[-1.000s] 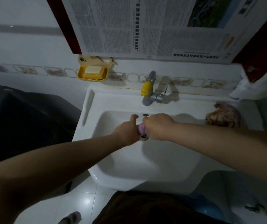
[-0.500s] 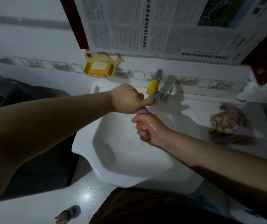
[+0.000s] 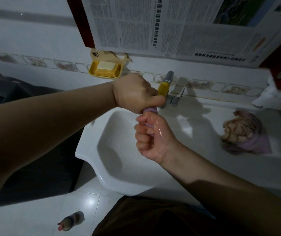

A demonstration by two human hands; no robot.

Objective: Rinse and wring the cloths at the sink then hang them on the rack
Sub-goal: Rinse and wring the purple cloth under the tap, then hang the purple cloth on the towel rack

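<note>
A small purple cloth [image 3: 150, 110] is twisted into a tight roll above the white sink [image 3: 119, 171]. My left hand [image 3: 136, 94] grips its upper end in a fist, just in front of the tap. My right hand [image 3: 150, 135], wet and shiny, grips the lower end, fist turned palm-up. Only a short bit of cloth shows between the two fists. A second bundle, a cream and brown cloth on a purple cloth [image 3: 243, 132], lies on the sink's right ledge.
The tap with a yellow handle [image 3: 166, 87] stands at the back of the basin. A yellow soap dish [image 3: 104, 69] hangs on the tiled wall, under a newspaper [image 3: 170, 26]. White fabric [image 3: 272, 97] hangs at the far right. A dark appliance [image 3: 25, 167] stands left.
Both hands have risen from the basin bottom to tap height with the cloth. They have gone from side by side to one above the other, twisting the cloth.
</note>
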